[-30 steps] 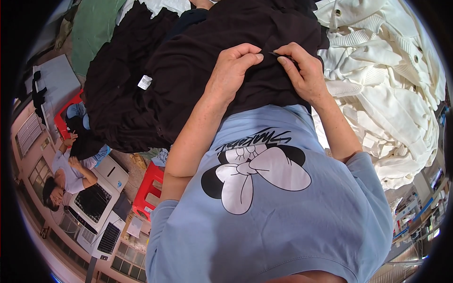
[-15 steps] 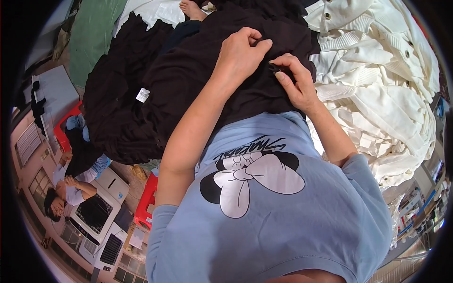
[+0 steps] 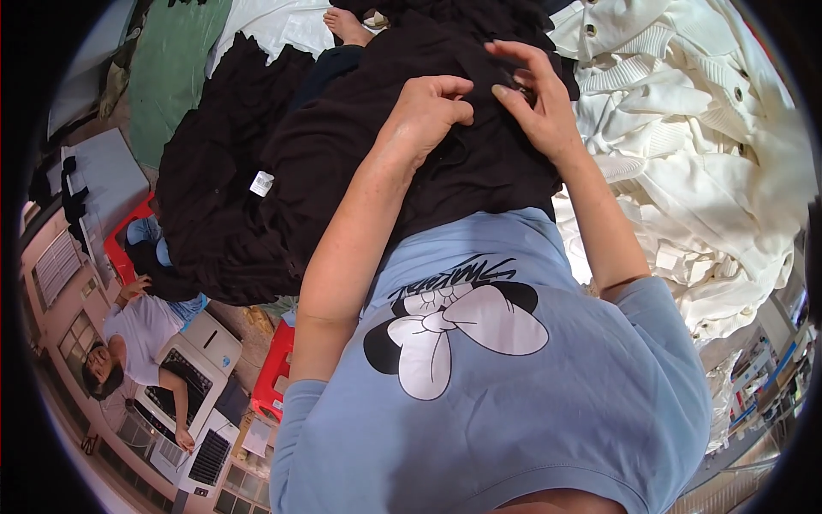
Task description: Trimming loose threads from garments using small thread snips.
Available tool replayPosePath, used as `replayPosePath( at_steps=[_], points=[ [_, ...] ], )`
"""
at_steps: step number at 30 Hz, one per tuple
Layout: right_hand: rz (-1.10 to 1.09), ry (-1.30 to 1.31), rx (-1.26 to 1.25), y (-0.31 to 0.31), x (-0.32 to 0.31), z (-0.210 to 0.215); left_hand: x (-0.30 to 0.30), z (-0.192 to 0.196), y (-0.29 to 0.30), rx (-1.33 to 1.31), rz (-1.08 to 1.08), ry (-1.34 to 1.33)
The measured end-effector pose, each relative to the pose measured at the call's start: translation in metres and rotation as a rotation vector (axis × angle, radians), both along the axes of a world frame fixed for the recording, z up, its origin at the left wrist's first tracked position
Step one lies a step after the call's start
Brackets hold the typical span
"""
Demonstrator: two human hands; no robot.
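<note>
My left hand (image 3: pixel 428 107) and my right hand (image 3: pixel 535 107) meet on the black garment (image 3: pixel 360 163), which lies heaped across my lap, above the hem of my light blue shirt (image 3: pixel 514 403). The left hand is curled tight, its fingers (image 3: pixel 454 90) bunching a fold of the black cloth. The right hand pinches narrowly, thumb and forefinger closed on a small point of the same fabric beside the left knuckles; what lies between those fingertips is too small to tell. A white sewn-in label (image 3: pixel 261 182) shows on the garment's left part, well apart from both hands.

Judged from how things lie, the work is at a mid stage: the garment is gathered and gripped, but it is still crumpled, not spread or folded, and whatever the fingers are working at that spot appears unfinished. To my right a pile of cream garments (image 3: pixel 685 171) lies touching the black one; a green cloth (image 3: pixel 175 68) lies at the upper left. Another person sits low at the left by a red stool (image 3: pixel 272 377).
</note>
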State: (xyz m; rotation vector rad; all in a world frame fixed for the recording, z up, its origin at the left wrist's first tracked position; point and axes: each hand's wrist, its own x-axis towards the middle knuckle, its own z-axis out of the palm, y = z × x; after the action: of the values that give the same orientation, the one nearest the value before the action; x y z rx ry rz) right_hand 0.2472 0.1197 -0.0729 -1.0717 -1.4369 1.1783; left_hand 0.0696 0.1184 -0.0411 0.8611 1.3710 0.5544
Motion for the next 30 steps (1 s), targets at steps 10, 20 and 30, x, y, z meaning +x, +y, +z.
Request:
replayPosePath(
  at_steps=[10,20,30],
  points=[
    [0.181,-0.069,-0.147,0.018,0.008,0.004,0.011,0.005,-0.008,0.232,0.014,-0.029],
    [-0.1,0.319,-0.478,-0.011,0.0,0.032,0.016,0.012,-0.012,0.174,0.18,-0.185],
    [-0.04,0.158,-0.398,-0.014,0.002,0.02,0.019,0.01,-0.019,0.135,0.281,-0.328]
  ],
)
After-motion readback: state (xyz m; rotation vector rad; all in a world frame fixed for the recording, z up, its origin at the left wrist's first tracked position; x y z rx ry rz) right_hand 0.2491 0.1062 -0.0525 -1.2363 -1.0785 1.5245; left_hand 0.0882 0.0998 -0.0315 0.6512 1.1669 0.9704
